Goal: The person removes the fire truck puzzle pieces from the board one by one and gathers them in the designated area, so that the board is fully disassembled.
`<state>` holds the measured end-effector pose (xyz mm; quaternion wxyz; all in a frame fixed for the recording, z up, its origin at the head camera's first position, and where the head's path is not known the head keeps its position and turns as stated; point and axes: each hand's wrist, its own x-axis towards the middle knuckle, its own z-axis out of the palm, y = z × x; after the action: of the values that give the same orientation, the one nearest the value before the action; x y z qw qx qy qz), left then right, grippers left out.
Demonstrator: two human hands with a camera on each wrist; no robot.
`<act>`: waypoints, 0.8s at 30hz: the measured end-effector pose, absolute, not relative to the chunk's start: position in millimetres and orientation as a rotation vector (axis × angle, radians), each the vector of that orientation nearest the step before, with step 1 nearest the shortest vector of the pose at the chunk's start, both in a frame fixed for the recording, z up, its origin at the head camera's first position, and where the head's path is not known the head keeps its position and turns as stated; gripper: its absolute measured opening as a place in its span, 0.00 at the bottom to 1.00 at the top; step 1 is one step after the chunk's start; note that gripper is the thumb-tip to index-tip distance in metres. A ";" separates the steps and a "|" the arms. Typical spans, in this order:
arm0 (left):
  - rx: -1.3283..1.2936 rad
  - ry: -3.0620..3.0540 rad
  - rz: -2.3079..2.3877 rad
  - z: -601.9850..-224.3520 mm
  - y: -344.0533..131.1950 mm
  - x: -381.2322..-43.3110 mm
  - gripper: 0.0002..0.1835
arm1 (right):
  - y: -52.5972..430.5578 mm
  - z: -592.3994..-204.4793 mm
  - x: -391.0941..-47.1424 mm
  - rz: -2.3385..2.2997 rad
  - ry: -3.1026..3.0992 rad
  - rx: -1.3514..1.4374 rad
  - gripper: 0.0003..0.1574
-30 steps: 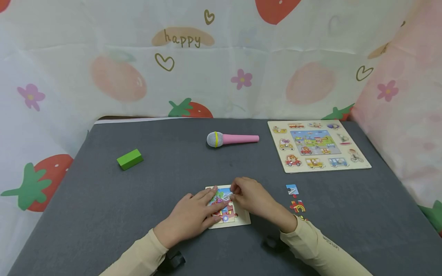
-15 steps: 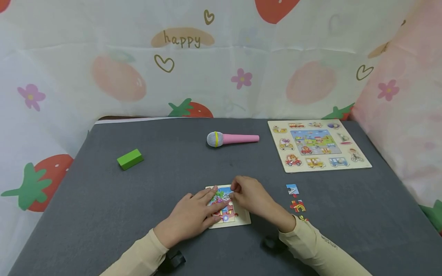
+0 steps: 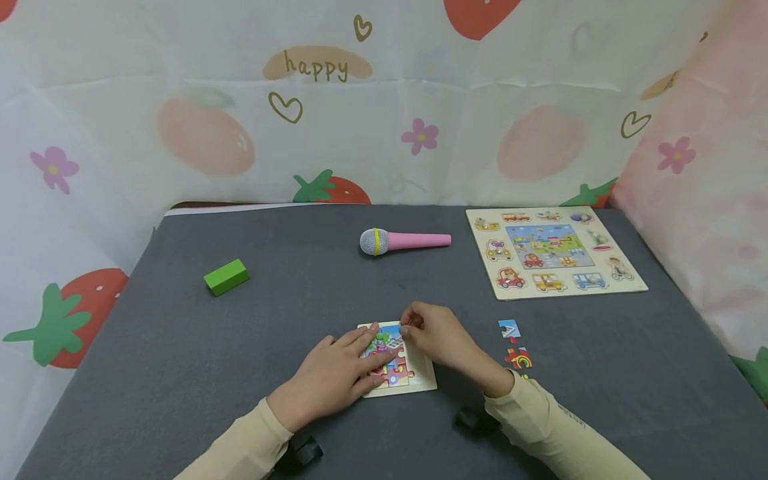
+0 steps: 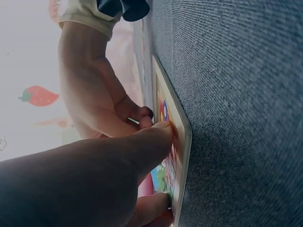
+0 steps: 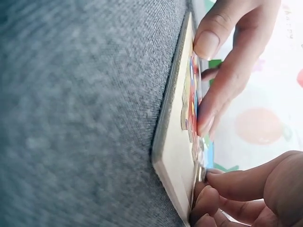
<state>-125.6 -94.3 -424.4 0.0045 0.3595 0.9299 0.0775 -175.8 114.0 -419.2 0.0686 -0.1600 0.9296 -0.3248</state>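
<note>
A small wooden jigsaw board lies on the dark cloth, its left and middle parts filled with colourful joined pieces. My left hand rests flat across its left side, fingers spread over the picture. In the right wrist view, the left thumb presses near the frame's edge. At the board's upper right, my right hand pinches a puzzle piece between thumb and finger, most of it hidden by the fingertips. Bare wood shows below it along the board's right side.
Right of the right hand lie loose puzzle pieces, one partly covered by the sleeve. A larger vehicle puzzle board stands at the back right. Farther back are a pink toy microphone and, at left, a green block.
My right hand has shifted very slightly upward at the board's upper right, its fingers and wrist turning a little. The left hand and the board have stayed in place.
</note>
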 end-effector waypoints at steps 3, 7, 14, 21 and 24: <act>1.113 2.904 0.256 -424.5 -93.9 -125.9 0.24 | 114.2 -418.8 -177.0 -0.993 2.784 -0.494 0.03; 1.103 2.901 0.272 -424.9 -93.6 -126.1 0.23 | 115.1 -418.8 -178.5 -1.013 2.763 -0.508 0.03; 1.106 2.898 0.267 -425.6 -94.2 -126.3 0.23 | 118.7 -418.2 -181.0 -1.036 2.738 -0.561 0.05; 1.102 2.895 0.266 -426.1 -94.3 -126.1 0.23 | 129.9 -414.4 -182.9 -1.067 2.709 -0.508 0.03; 1.093 2.889 0.260 -425.6 -94.1 -126.0 0.24 | 141.7 -412.1 -184.0 -1.074 2.698 -0.458 0.03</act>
<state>-126.0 -94.1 -425.6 0.0209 0.3526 0.9318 0.0839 -184.0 141.7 -412.1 0.1005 -0.1550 0.9131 -0.3636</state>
